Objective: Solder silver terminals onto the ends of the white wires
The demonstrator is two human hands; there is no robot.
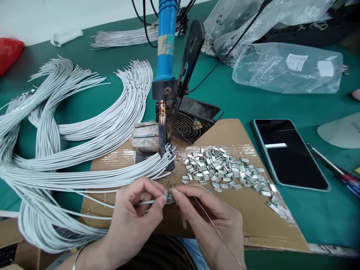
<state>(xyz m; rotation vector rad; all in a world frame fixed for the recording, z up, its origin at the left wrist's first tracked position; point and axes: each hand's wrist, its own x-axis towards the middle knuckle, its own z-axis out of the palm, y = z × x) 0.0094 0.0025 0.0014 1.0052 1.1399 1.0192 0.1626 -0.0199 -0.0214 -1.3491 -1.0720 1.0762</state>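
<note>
Btwn both fingertips, tiny part (pixel 169 198) mostly hidden, wire (pixel 146 203) attached.

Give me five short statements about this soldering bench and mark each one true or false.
1. Both hands, left hand and right hand, pinch a small part at a white wire end. True.
2. The metal clips lie in a plastic tray. False: they lie loose on the cardboard sheet.
3. The phone screen is dark. True.
4. The soldering iron has a red handle. False: it is blue.
5. The white wire bundles lie left of the iron. True.
</note>
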